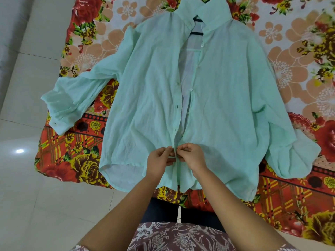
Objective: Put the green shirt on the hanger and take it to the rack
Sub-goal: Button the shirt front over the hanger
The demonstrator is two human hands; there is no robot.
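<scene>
A pale green shirt [148,98] lies spread face-up on a flowered bed cover, sleeves out to both sides. A dark hanger [196,32] shows inside the open collar; its hook is hidden. The front is open from the collar down to near my hands. My left hand [159,161] pinches the left front edge low on the placket. My right hand [193,155] pinches the right edge, fingertips meeting the left hand's at a button spot.
The red, orange and yellow flowered bed cover [76,151] hangs over the bed's near edge. White tiled floor [36,205] lies to the left. My dark trousers and patterned top are at the bottom. No rack is in view.
</scene>
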